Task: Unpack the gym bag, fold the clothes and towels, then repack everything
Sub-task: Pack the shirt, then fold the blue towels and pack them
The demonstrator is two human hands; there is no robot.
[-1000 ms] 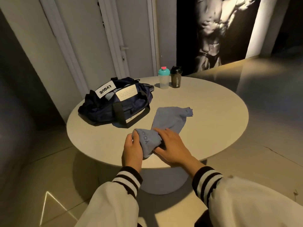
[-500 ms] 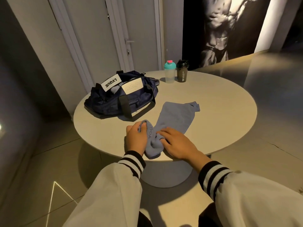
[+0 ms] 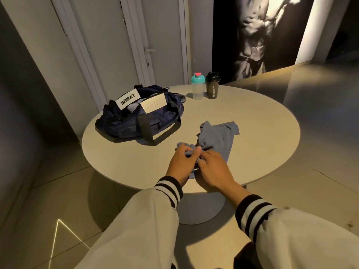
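A blue-grey towel (image 3: pixel 215 138) lies on the round beige table (image 3: pixel 252 133), its near end bunched between my hands. My left hand (image 3: pixel 180 162) pinches the bunched near end with thumb and curled fingers. Beside it, my right hand (image 3: pixel 213 169) lies over the same end with its fingers curled into the cloth. The towel's far end is rumpled and partly lifted. To the left of the towel sits the navy gym bag (image 3: pixel 139 119), open at the top, with white labels and black straps.
Two shaker bottles stand at the table's far edge: a clear one with a teal lid (image 3: pixel 197 86) and a black one (image 3: pixel 212 86). Behind the table are white doors (image 3: pixel 155 35) and a dark wall poster (image 3: pixel 258 32). The tiled floor surrounds the pedestal table.
Both hands have gathered the towel's near end tighter. The far end, flat before, has pulled toward me and rumpled up.
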